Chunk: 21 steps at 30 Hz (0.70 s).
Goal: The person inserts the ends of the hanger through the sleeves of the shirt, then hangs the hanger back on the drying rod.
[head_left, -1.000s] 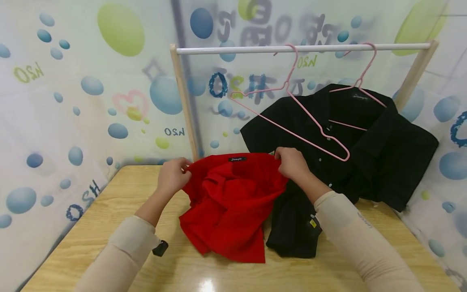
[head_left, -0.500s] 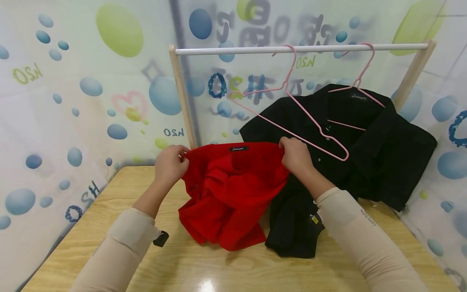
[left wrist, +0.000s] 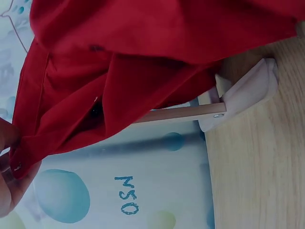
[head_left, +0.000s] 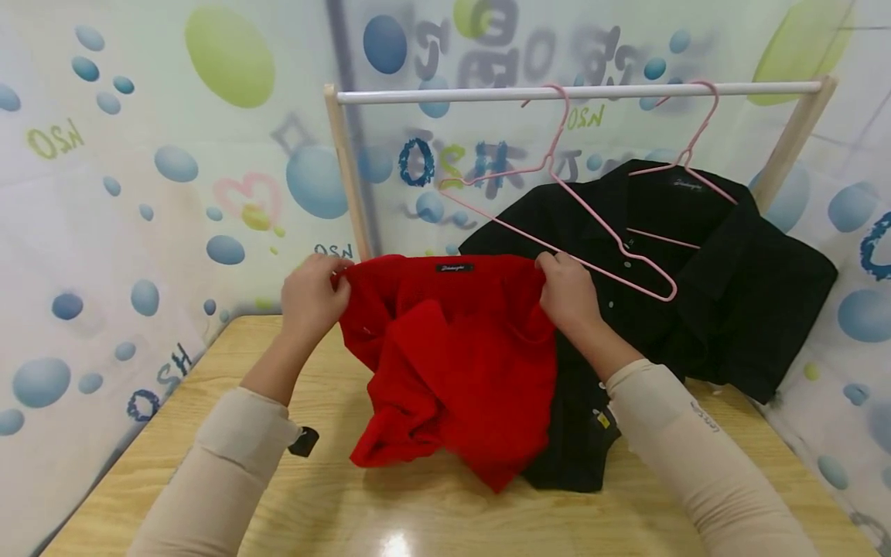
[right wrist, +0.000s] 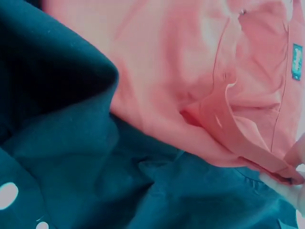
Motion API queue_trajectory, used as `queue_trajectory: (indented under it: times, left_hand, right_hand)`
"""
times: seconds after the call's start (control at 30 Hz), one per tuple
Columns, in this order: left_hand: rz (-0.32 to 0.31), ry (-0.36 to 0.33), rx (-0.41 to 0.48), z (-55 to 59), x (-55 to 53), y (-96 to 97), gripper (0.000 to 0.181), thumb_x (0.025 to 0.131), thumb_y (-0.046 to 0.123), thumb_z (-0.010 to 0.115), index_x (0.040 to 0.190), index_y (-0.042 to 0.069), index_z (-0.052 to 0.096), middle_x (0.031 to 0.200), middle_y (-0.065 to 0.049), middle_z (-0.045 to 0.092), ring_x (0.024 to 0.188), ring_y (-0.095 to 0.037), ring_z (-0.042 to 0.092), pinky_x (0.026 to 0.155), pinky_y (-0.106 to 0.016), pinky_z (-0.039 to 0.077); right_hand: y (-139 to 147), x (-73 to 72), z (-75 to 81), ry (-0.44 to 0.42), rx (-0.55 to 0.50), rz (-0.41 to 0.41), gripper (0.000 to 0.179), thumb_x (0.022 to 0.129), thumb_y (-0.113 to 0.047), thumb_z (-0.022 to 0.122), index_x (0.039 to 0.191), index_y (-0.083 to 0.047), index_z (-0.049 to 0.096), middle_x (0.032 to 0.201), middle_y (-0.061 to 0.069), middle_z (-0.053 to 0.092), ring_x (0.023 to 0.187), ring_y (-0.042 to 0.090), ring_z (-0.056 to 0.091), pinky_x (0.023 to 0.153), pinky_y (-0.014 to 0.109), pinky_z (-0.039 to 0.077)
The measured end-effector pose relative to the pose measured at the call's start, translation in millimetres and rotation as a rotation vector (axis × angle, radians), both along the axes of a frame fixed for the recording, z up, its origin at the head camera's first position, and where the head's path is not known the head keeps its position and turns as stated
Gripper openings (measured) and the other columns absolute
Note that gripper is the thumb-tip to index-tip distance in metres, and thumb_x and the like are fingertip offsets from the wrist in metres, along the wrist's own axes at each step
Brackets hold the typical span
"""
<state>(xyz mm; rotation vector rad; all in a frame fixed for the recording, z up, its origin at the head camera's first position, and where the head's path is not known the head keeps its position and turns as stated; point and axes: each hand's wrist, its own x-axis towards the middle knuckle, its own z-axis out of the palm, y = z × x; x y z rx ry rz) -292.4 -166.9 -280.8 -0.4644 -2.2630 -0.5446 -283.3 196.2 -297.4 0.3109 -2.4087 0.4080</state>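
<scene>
A red shirt point(head_left: 480, 379) hangs spread between my two hands, its top edge with the small black label point(head_left: 454, 268) facing me. My left hand point(head_left: 313, 298) pinches the left end of that edge; in the left wrist view a button sits by the fingers point(left wrist: 19, 186). The right end is pinched by my right hand point(head_left: 569, 294), in front of a pink hanger's lower bar. The lower part of the red cloth droops in folds over the table. Behind it, a black shirt point(head_left: 759, 309) hangs on another pink hanger point(head_left: 701, 126), partly covered by the red one.
A rack with a white rail point(head_left: 452, 96) and wooden posts stands at the back of the wooden table point(head_left: 313, 503). The bare pink hanger point(head_left: 557, 135) hangs from it, tilted. A small black piece point(head_left: 303, 441) shows beside the left cuff. Patterned curtains enclose the table.
Both hands have risen, the left also moving outward, lifting the red shirt's top edge higher and wider. The folds below have swung and opened. The bare hanger's lower end has shifted slightly.
</scene>
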Motion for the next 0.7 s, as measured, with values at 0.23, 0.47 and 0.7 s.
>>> queue_trajectory:
  times: [0.23,0.47,0.7]
  left_hand:
    - [-0.008,0.014,0.006,3.8,0.9,-0.8,0.02,0.087,-0.001,0.057,0.099,-0.001,0.072,0.087,-0.017,0.065,0.079,-0.033,0.06,0.062,-0.048,0.05]
    - [-0.023,-0.027,-0.026,-0.7,5.1,-1.0,0.021,0.084,-0.002,0.056,0.098,0.001,0.072,0.087,-0.016,0.065,0.079,-0.032,0.06,0.061,-0.047,0.05]
    - [-0.039,-0.035,-0.034,-2.9,8.2,-3.4,0.019,0.085,-0.001,0.058,0.097,0.0,0.072,0.086,-0.016,0.066,0.074,-0.03,0.059,0.059,-0.045,0.049]
  right_hand:
    - [1,2.2,-0.7,0.038,0.011,0.019,0.015,0.088,0.007,0.058,0.101,0.003,0.064,0.089,0.021,0.06,0.079,0.035,0.06,0.071,0.044,0.055]
    - [2,7.3,-7.6,0.047,0.035,0.064,0.015,0.087,0.007,0.056,0.099,0.002,0.064,0.085,0.019,0.06,0.073,0.032,0.06,0.066,0.042,0.054]
    - [4,16.6,-9.6,-0.015,0.062,0.096,0.016,0.087,0.005,0.058,0.101,0.0,0.065,0.086,0.016,0.061,0.068,0.027,0.057,0.061,0.039,0.052]
